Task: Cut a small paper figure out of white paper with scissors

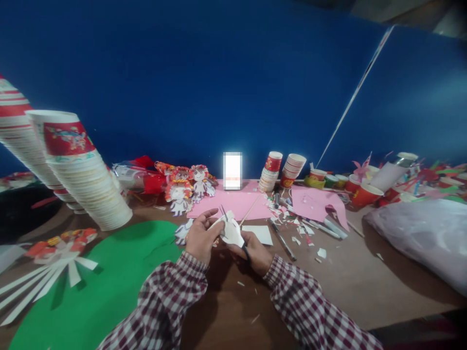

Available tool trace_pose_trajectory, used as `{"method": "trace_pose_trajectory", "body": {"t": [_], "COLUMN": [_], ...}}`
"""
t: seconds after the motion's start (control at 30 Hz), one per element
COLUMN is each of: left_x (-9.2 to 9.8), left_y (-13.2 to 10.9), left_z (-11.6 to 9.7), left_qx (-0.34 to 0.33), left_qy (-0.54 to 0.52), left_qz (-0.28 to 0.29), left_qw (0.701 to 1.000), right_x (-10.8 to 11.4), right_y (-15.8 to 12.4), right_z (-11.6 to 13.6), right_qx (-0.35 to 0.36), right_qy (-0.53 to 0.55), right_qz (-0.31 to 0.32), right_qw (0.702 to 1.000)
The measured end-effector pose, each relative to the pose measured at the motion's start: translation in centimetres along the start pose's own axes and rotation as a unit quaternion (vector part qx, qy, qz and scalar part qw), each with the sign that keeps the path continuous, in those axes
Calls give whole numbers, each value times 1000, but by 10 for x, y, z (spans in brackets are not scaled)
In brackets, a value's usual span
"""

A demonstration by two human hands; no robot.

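Near the middle of the table, my left hand (pixel 203 236) pinches a small white piece of paper (pixel 232 234) between thumb and fingers. My right hand (pixel 258 255) is closed around scissors (pixel 246 253), whose dark handle shows beside the fingers. The thin blades rise by the paper's upper left edge; whether they are cutting into it I cannot tell. Under and behind the hands lie a pink sheet (pixel 242 204) and a white card (pixel 260 234). Paper cut-out figures (pixel 179 198) stand just beyond my left hand, partly overlapping each other.
On the left, tall stacks of paper cups (pixel 82 170) lean above a green round sheet (pixel 120 277), with a cut cup (pixel 60 262) fanned into strips. Pens (pixel 282 240) and paper scraps lie to the right. A plastic bag (pixel 423 238) bulges at the right edge. A blue partition (pixel 200 87) stands behind.
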State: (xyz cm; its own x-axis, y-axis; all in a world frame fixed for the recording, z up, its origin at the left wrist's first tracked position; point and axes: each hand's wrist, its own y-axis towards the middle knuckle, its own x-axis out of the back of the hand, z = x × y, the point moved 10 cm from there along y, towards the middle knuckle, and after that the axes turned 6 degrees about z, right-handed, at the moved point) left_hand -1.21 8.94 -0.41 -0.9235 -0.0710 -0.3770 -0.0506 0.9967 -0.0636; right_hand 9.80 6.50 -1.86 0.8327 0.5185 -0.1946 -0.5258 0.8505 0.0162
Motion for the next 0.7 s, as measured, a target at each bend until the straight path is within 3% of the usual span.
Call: {"method": "trace_pose_trajectory", "body": {"t": [0.7], "left_x": [0], "left_y": [1], "left_z": [3], "left_qx": [3], "left_qy": [-17], "left_qz": [-1], "left_qw": [1000], "right_x": [1], "right_y": [-1], "right_z": [0], "right_qx": [-9], "right_qy": [-7], "right_qz": [-28], "right_qw": [1000]}}
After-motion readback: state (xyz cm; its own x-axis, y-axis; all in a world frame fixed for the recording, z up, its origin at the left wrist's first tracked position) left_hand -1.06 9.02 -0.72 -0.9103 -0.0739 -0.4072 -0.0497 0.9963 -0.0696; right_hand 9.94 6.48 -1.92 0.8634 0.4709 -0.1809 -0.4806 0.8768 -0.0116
